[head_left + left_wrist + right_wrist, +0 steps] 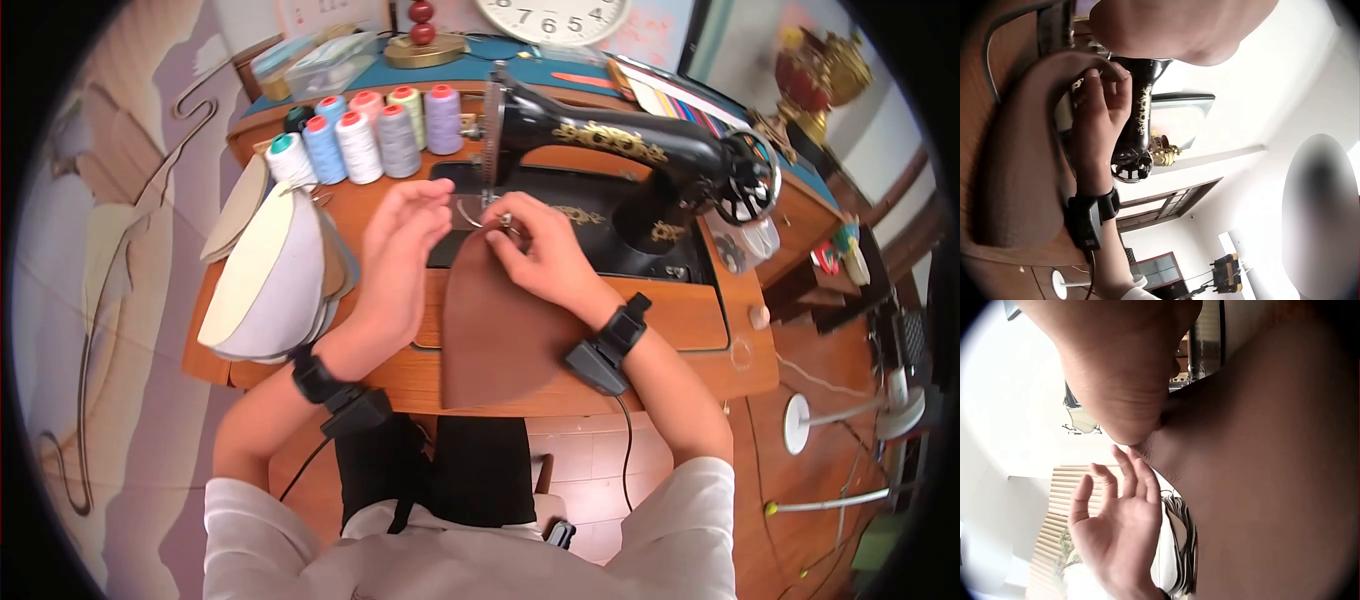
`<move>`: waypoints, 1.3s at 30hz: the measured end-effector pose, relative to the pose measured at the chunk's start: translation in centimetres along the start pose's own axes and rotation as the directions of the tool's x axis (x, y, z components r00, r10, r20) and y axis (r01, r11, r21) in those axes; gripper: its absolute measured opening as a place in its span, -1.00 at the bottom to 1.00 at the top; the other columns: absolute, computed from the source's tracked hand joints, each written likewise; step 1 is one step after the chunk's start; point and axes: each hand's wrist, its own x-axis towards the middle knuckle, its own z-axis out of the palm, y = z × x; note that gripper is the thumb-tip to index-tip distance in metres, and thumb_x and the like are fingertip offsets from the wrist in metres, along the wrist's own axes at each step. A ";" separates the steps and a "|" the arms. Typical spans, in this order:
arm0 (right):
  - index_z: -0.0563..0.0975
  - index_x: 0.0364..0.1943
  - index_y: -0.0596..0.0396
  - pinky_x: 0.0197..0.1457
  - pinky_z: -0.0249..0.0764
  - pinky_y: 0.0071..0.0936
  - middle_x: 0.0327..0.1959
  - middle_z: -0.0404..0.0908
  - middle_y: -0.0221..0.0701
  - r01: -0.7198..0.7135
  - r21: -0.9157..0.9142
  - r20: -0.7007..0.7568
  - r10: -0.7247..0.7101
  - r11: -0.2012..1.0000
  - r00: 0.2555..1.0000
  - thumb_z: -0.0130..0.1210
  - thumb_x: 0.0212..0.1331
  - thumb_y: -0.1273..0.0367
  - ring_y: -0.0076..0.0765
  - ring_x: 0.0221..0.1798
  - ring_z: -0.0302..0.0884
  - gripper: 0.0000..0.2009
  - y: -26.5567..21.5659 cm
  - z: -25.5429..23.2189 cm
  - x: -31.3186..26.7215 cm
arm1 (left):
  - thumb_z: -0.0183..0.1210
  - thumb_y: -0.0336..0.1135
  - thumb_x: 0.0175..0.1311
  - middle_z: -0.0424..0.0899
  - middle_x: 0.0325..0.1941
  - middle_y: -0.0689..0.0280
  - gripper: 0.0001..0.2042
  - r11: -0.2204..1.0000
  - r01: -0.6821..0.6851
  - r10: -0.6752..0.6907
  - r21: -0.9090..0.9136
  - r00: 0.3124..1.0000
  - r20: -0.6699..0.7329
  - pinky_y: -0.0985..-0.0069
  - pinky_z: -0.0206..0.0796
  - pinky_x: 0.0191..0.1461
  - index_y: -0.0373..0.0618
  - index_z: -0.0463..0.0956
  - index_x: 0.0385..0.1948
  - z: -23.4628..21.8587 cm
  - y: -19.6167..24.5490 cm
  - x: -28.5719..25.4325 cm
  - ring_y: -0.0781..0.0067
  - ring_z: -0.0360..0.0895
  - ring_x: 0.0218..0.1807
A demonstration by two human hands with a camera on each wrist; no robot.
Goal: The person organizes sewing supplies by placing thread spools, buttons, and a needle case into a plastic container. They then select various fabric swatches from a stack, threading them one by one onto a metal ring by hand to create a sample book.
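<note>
A brown panel of leather-like fabric [505, 325], curved along its upper edge, hangs over the front of the sewing table. My right hand [545, 250] pinches its top end between thumb and fingers, just in front of the needle of the black sewing machine [590, 130]. In the left wrist view, the panel's tip [1107, 65] bends up into the right hand's fingers. My left hand [403, 240] is raised to the left of the panel, its fingers loosely extended. From the right wrist view, that left palm [1125, 531] faces the camera with nothing in it.
Left on the wooden table [690, 375] lies a stack of cut cream and grey panels [275, 270]. Several thread spools [358, 145] stand behind it. The machine's handwheel [748, 178] is at the right, and a clock [555, 18] is at the back.
</note>
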 end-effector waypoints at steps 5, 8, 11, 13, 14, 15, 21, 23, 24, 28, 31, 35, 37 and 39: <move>0.56 -0.20 0.12 -0.44 0.31 -0.48 -0.41 0.56 -0.36 -0.028 0.036 0.057 0.026 0.999 0.998 0.15 0.15 0.52 -0.46 -0.53 0.40 -0.86 -0.1 -0.2 0.0 | 0.09 -0.41 0.37 0.50 0.24 0.25 -0.82 0.982 -0.025 0.005 0.188 0.994 0.111 0.36 0.20 0.36 -0.08 0.45 -0.03 -0.2 0.5 -1.1 0.38 0.39 0.33; 0.57 -0.19 0.12 -0.43 0.33 -0.42 -0.35 0.60 -0.31 -0.021 0.026 0.060 0.020 0.999 0.998 0.14 0.17 0.49 -0.39 -0.53 0.40 -0.86 0.0 -0.2 0.0 | 0.10 -0.38 0.37 0.53 0.16 0.26 -0.84 0.987 0.157 -0.159 0.028 0.979 0.124 0.36 0.23 0.30 -0.07 0.44 -0.07 0.1 2.3 -1.5 0.35 0.44 0.27; 0.59 -0.23 0.16 -0.24 0.50 -0.24 -0.34 0.63 -0.16 -0.054 0.010 0.025 0.054 0.998 0.998 0.11 0.18 0.46 -0.01 -0.34 0.59 -0.88 0.0 -0.1 -0.1 | 0.10 -0.35 0.37 0.54 0.08 0.27 -0.86 0.988 0.148 -0.153 0.040 0.941 0.300 0.36 0.25 0.24 -0.06 0.43 -0.10 2.7 5.2 -2.9 0.33 0.48 0.22; 0.61 -0.24 0.16 -0.15 0.53 -0.16 -0.33 0.63 -0.13 0.119 0.045 -0.023 -0.118 0.992 0.993 0.12 0.19 0.45 0.10 -0.24 0.60 -0.88 1.0 0.1 -0.1 | 0.14 -0.32 0.36 0.51 -0.01 0.28 -0.86 0.987 0.089 -0.137 0.131 0.896 0.422 0.39 0.30 0.13 -0.04 0.39 -0.17 5.2 7.4 -4.5 0.30 0.49 0.14; 0.62 -0.25 0.16 -0.09 0.54 -0.16 -0.33 0.64 -0.11 0.186 0.011 -0.031 -0.186 0.982 0.982 0.13 0.18 0.44 0.13 -0.19 0.60 -0.87 1.5 0.1 -0.1 | 0.18 -0.29 0.35 0.49 -0.09 0.28 -0.83 0.983 0.061 -0.139 0.173 0.861 0.488 0.41 0.30 0.06 -0.03 0.35 -0.22 6.2 8.2 -5.1 0.27 0.49 0.04; 0.62 -0.25 0.17 -0.10 0.54 -0.16 -0.32 0.64 -0.10 0.096 0.055 -0.012 -0.095 0.994 0.995 0.13 0.18 0.43 0.12 -0.20 0.61 -0.87 1.2 0.0 -0.2 | 0.24 -0.22 0.34 0.47 -0.16 0.29 -0.76 0.987 -0.043 -0.052 0.152 0.821 0.569 0.39 0.31 0.01 -0.04 0.33 -0.23 7.3 8.4 -6.2 0.24 0.48 -0.07; 0.64 -0.22 0.16 -0.20 0.52 -0.27 -0.33 0.65 -0.17 -0.037 0.032 0.014 0.036 0.999 0.999 0.12 0.21 0.41 -0.08 -0.33 0.57 -0.85 0.9 0.1 -0.4 | 0.29 -0.17 0.30 0.45 -0.21 0.30 -0.70 0.998 0.005 -0.039 0.058 0.799 0.600 0.51 0.29 -0.10 -0.07 0.32 -0.28 8.5 7.7 -8.4 0.37 0.47 -0.15; 0.65 -0.20 0.12 -0.30 0.47 -0.35 -0.38 0.63 -0.25 0.000 0.020 -0.005 0.000 1.000 1.000 0.13 0.22 0.39 -0.27 -0.43 0.51 -0.84 1.5 0.5 -0.4 | 0.28 -0.18 0.31 0.44 -0.22 0.30 -0.71 0.997 0.052 -0.075 0.057 0.815 0.575 0.52 0.28 -0.12 -0.07 0.32 -0.29 8.4 7.7 -8.8 0.37 0.46 -0.17; 0.65 -0.20 0.12 -0.30 0.47 -0.35 -0.38 0.63 -0.25 -0.006 0.022 0.008 0.006 1.000 1.000 0.13 0.22 0.39 -0.27 -0.43 0.51 -0.84 1.4 0.3 -0.3 | 0.28 -0.19 0.31 0.44 -0.22 0.31 -0.71 0.996 0.069 -0.088 0.055 0.827 0.556 0.52 0.28 -0.12 -0.07 0.32 -0.29 8.3 7.7 -9.2 0.38 0.46 -0.17; 0.66 -0.19 0.11 -0.29 0.47 -0.37 -0.38 0.62 -0.25 0.003 -0.032 0.032 -0.002 0.999 0.999 0.15 0.20 0.39 -0.28 -0.44 0.49 -0.84 1.5 0.2 -0.1 | 0.26 -0.20 0.32 0.43 -0.24 0.32 -0.73 0.992 0.125 -0.117 0.016 0.870 0.480 0.52 0.27 -0.15 -0.06 0.31 -0.30 7.7 7.4 -10.0 0.39 0.44 -0.20; 0.65 -0.18 0.10 -0.28 0.49 -0.41 -0.37 0.64 -0.25 0.011 -0.016 0.034 -0.011 1.000 0.999 0.16 0.20 0.41 -0.28 -0.42 0.52 -0.84 1.5 0.4 -0.4 | 0.24 -0.22 0.33 0.42 -0.25 0.32 -0.74 0.987 0.159 -0.132 -0.029 0.898 0.420 0.53 0.26 -0.18 -0.06 0.31 -0.30 7.2 6.9 -10.6 0.40 0.43 -0.22; 0.65 -0.24 0.16 -0.16 0.56 -0.22 -0.31 0.68 -0.14 -0.059 0.026 0.004 0.059 0.998 0.998 0.13 0.18 0.41 0.02 -0.27 0.64 -0.85 1.2 0.3 -0.3 | 0.22 -0.24 0.33 0.40 -0.26 0.33 -0.76 0.987 0.155 -0.160 0.037 0.961 0.225 0.53 0.25 -0.21 -0.06 0.30 -0.31 4.9 7.8 -12.5 0.41 0.42 -0.25; 0.65 -0.23 0.15 -0.19 0.56 -0.25 -0.31 0.68 -0.14 -0.109 0.025 0.045 0.108 0.994 0.993 0.14 0.18 0.41 0.00 -0.30 0.64 -0.85 0.5 1.0 0.1 | 0.21 -0.25 0.34 0.40 -0.27 0.34 -0.77 0.982 0.179 -0.186 0.063 0.973 0.138 0.54 0.25 -0.22 -0.06 0.30 -0.31 4.0 8.7 -13.6 0.42 0.41 -0.27; 0.66 -0.23 0.13 -0.24 0.55 -0.28 -0.33 0.67 -0.15 -0.095 -0.034 0.042 0.097 0.995 0.994 0.14 0.19 0.41 -0.04 -0.34 0.64 -0.85 0.5 0.1 -0.2 | 0.20 -0.26 0.34 0.39 -0.28 0.34 -0.78 0.971 0.228 -0.235 0.064 0.961 0.143 0.54 0.24 -0.24 -0.06 0.30 -0.32 4.0 9.1 -13.8 0.43 0.40 -0.28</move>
